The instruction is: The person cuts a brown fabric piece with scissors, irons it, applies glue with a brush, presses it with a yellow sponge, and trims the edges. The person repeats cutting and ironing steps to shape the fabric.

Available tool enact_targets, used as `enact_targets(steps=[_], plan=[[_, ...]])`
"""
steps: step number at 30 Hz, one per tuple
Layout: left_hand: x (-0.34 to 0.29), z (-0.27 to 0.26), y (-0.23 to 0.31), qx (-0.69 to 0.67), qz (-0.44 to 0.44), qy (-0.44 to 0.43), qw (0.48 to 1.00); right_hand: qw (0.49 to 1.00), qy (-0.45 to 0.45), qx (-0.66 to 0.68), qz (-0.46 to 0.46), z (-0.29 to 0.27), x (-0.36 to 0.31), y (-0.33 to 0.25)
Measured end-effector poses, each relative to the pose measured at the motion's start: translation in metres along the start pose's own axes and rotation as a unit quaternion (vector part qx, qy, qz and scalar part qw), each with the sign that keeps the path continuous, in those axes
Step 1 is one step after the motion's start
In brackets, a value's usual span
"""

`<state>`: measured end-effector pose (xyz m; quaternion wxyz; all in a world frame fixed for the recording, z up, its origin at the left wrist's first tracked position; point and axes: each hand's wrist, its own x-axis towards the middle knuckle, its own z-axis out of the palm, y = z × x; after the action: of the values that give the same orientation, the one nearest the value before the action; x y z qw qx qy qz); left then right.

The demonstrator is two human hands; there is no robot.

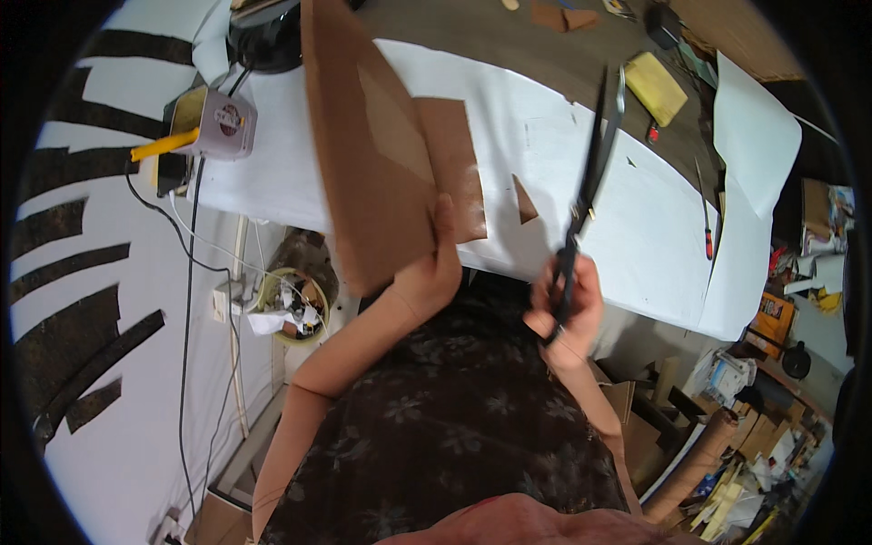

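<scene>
My left hand (434, 265) is closed on a large stiff brown sheet (377, 159), its thumb lying over the face. The sheet is tilted up over the near table edge and has a paler patch; I cannot tell whether it is leather or card. Partly behind it, a smaller brown piece (463, 168) shows on the white table cover (509, 95). Away to the right, my right hand (570, 304) grips long black scissors (592, 173), raised with the tips pointing away from me and the blades slightly apart. A brown triangular scrap (524, 202) lies between them.
A pinkish tin (227, 127) with a yellow-handled tool stands at the far left. Cables hang past a waste bin (295, 304). On the right lie a yellow pad (656, 88) and a red-handled tool (708, 238). Rolls and scraps crowd the floor at right.
</scene>
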<state>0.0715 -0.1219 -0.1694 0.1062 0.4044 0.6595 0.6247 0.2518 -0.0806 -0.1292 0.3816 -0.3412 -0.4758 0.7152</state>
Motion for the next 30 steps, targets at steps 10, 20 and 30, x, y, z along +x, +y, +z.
enact_targets(steps=[10,20,30], plan=[[0.041,-0.024,0.008,-0.078,0.191,-0.070,0.976,0.989,-0.038,-0.024,-0.138,0.053,0.053,-0.030],[0.088,-0.084,-0.038,-0.183,-0.131,-0.082,0.971,0.979,0.018,-0.139,-0.147,-0.022,0.054,-0.052],[0.013,-0.120,-0.032,-0.303,-0.061,-0.009,0.951,0.990,0.038,-0.008,0.139,-0.092,-0.073,0.000]])
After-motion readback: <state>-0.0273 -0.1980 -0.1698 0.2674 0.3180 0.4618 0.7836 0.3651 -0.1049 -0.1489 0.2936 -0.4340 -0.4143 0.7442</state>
